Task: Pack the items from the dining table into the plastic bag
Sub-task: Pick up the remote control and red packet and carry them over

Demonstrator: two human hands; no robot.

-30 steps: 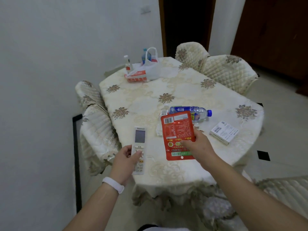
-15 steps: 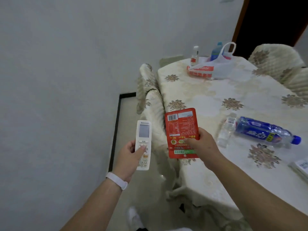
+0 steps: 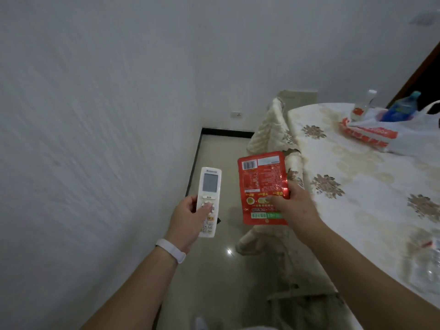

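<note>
Plastic bag (image 3: 409, 136): lying on desk (image 3: 357, 186), far end.
Left hand (image 3: 188, 225): forearm extended, gripping white remote (image 3: 209, 201), upright, screen end up.
Right hand (image 3: 294, 206): pinching red pouch (image 3: 260, 184), long axis upright.

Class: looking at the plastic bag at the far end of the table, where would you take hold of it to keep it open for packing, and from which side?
Grip the white handle loop standing up at the top of the plastic bag, coming from above. The loop stands clear of the blue bottle inside, so lifting it should spread the mouth.
</note>
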